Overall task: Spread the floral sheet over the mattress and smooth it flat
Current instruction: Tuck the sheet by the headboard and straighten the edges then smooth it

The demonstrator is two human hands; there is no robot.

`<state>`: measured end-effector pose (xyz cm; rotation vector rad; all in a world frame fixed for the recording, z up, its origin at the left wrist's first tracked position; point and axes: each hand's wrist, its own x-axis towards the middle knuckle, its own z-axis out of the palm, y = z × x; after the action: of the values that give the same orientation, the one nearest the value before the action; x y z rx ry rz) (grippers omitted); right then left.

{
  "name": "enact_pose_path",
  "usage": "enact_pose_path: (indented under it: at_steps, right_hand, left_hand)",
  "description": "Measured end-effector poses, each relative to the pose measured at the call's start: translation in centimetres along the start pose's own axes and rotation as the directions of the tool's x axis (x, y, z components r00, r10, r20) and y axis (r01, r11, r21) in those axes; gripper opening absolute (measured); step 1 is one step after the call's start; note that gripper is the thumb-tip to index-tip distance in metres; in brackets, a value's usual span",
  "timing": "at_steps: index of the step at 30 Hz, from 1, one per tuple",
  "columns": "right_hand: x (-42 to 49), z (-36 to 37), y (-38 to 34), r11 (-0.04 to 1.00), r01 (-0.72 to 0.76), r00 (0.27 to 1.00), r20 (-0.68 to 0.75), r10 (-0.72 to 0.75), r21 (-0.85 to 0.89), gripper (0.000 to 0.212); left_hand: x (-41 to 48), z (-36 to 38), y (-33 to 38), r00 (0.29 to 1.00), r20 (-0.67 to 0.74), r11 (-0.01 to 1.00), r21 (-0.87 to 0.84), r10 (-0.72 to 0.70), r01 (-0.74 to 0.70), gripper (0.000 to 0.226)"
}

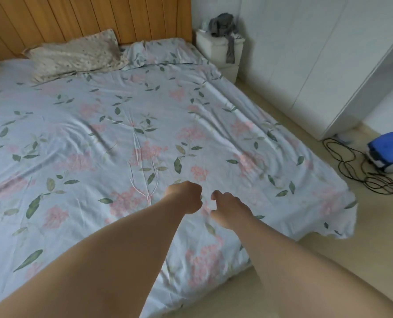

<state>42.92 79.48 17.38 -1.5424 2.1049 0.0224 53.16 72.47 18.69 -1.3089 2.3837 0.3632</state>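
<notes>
The floral sheet (126,143), pale blue with pink blossoms and green leaves, lies across the whole mattress. Creases run through its middle and along the right side. Its near right corner (342,216) hangs loose past the bed's edge above the floor. Both my arms reach out over the foot end of the sheet. My left hand (186,196) is curled into a fist just above the fabric, with no cloth seen in it. Beside it, my right hand (228,208) hovers with thumb and fingers bent and apart, holding nothing.
Two pillows, a beige one (76,56) and a floral one (161,51), lean by the wooden headboard (87,17). A white nightstand (220,51) with grey clothes stands at the right. On the floor lie a white wardrobe (317,65), black cables (356,166) and a blue machine (388,154).
</notes>
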Motion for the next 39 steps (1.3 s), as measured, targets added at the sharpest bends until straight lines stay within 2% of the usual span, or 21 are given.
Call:
enact_pose_path:
  at_steps: [7, 11, 17, 23, 29, 34, 39]
  right_hand:
    - [-4.3, -7.5, 5.3, 0.994, -0.071, 0.992, -0.102, 0.079, 0.084, 0.037]
    - [-6.7, -10.5, 11.4, 0.986, -0.064, 0.975, -0.201, 0.094, 0.152, 0.032]
    - [-8.9, -13.4, 24.8, 0.983, -0.113, 0.970, -0.198, 0.141, 0.147, 0.031]
    - [-9.7, -15.7, 36.3, 0.983, -0.135, 0.978, -0.144, 0.152, 0.121, 0.032]
    - [-6.5, -19.3, 45.5, 0.952, -0.228, 0.965, -0.080, 0.248, 0.206, 0.029]
    - [0.2, -23.3, 52.0, 0.947, -0.246, 0.961, -0.079, 0.266, 0.205, 0.006]
    - [8.5, -29.3, 56.4, 0.951, -0.211, 0.965, -0.108, 0.240, 0.226, 0.015]
  left_hand:
    - [-2.2, -7.0, 8.2, 0.992, -0.089, 0.996, 0.001, 0.094, -0.094, 0.034]
    - [-2.4, -8.9, 15.2, 0.981, -0.137, 0.990, -0.010, 0.140, -0.143, 0.032]
    - [0.6, -9.3, 28.5, 0.976, -0.144, 0.982, -0.076, 0.161, -0.173, 0.031]
    - [4.2, -8.6, 40.3, 0.983, -0.067, 0.975, -0.134, 0.171, -0.179, 0.031]
    - [9.7, -10.2, 47.1, 0.985, -0.049, 0.974, -0.143, 0.168, -0.174, 0.031]
    - [18.2, -12.5, 51.4, 0.985, -0.053, 0.970, -0.173, 0.164, -0.171, 0.029]
    - [27.1, -16.8, 54.6, 0.988, -0.057, 0.964, -0.220, 0.143, -0.152, 0.033]
